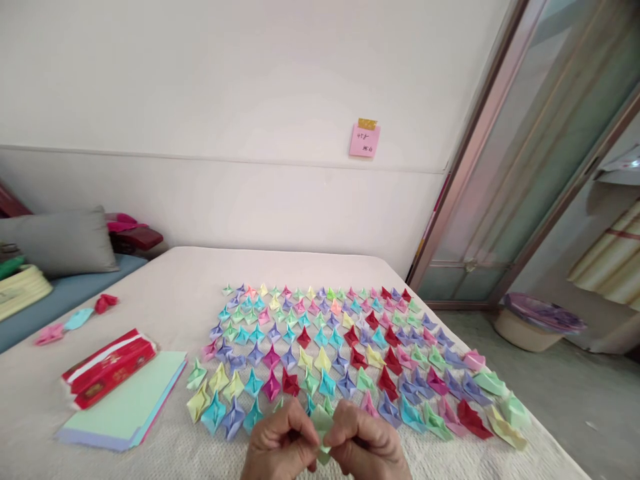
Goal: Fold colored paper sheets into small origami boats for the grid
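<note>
Folded paper boats (345, 353) beyond hands' paper (321, 421)

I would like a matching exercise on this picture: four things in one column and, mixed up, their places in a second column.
Things:
1. pale green paper
2. red packet
3. pink note
4. grey cushion

Places:
A. taped on the wall
B. far left, beside the bed
C. between both hands
D. on the paper stack

Pairs: 1-C, 2-D, 3-A, 4-B
</note>
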Action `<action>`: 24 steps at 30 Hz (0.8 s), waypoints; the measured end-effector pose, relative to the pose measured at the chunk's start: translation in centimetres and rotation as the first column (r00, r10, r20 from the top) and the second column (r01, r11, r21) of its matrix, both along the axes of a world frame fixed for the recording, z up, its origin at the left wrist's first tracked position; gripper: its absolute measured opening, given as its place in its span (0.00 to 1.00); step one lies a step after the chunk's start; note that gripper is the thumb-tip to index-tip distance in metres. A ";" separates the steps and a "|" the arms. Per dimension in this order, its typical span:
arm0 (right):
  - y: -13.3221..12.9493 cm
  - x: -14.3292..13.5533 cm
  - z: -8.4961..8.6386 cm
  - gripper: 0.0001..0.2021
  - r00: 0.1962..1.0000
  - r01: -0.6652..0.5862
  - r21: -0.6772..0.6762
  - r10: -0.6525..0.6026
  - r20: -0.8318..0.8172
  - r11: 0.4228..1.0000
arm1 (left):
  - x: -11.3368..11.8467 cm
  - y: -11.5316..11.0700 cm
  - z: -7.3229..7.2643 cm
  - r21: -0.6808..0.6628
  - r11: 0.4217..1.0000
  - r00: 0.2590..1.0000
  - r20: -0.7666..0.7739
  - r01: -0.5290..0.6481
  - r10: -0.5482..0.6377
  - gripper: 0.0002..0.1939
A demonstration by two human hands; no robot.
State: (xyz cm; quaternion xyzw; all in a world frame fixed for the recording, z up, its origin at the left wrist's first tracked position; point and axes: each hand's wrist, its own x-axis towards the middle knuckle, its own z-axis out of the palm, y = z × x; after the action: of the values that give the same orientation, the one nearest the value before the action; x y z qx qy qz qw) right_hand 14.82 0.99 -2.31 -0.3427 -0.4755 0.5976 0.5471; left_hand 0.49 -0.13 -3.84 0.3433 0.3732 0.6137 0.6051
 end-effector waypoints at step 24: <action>0.5 1.5 1.2 0.13 0.951 -0.059 0.186 -0.002 0.311 0.981 | -0.7 0.6 0.8 0.020 0.997 0.991 -0.118 0.072 -0.070 0.03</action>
State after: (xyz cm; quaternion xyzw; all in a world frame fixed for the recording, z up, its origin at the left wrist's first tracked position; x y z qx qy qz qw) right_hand 16.36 1.48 -1.15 -0.3705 -0.6158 0.4957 0.4876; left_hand -0.18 0.48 -3.07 0.3992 0.3884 0.5750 0.5993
